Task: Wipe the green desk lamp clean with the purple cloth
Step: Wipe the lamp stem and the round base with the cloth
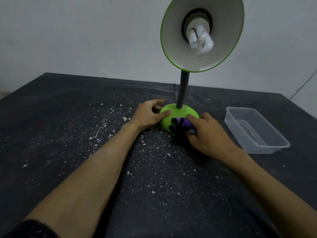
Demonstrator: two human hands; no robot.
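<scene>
Purple cloth (182,125) is bunched in my right hand (205,133), fingers (192,117) clamped on it, pressed to the base (176,112) of the green desk lamp (184,86) on the worktop (68,134). My left hand (147,115) grips the base rim. By my judgement, the neck and shade (173,40) remain to be wiped.

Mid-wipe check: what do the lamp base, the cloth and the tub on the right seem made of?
Lamp base: smooth matte green, probably plastic, possibly painted metal; even colour, soft sheen. Cloth: soft fabric, purple and dark, bunched in folds under the right hand. Tub: thin clear plastic; the table shows through its walls.
</scene>
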